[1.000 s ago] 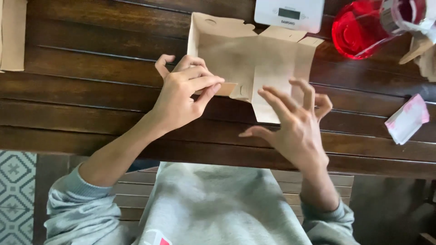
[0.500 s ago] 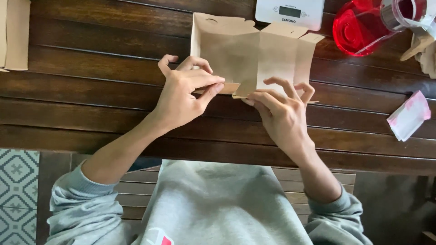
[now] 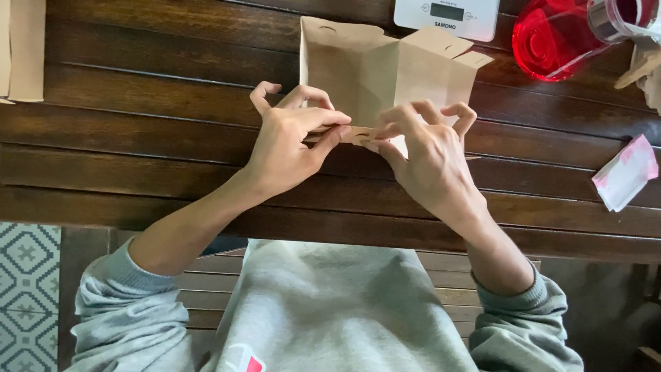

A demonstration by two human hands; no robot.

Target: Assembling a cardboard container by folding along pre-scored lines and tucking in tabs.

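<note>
- The left hand (image 3: 289, 141) pinched the near bottom edge of the brown cardboard box (image 3: 375, 79), thumb and forefinger pressed together on a small flap just left of the box's middle.
- The right hand (image 3: 427, 155) met it from the other side, its fingertips (image 3: 385, 131) closed on the neighbouring flap, so both pinches sat almost touching at the same seam.
- The box itself stood half-formed on the dark wooden table (image 3: 138, 158), its walls raised and its far flaps splayed open towards the top of the view (a notch showed in the upper left flap).
- Judging by this, the step in hand was the locking of the near flaps, one tab being worked into or over the other; whether the tab had already seated was hidden by the fingers.
- The next move would call for a firm, even press along the seam while both hands kept the walls square.
- Further out lay a white kitchen scale (image 3: 446, 15), a red plastic jug (image 3: 551, 45), a pink-and-white packet (image 3: 625, 172) and flat cardboard blanks (image 3: 21, 48) at the left edge.
</note>
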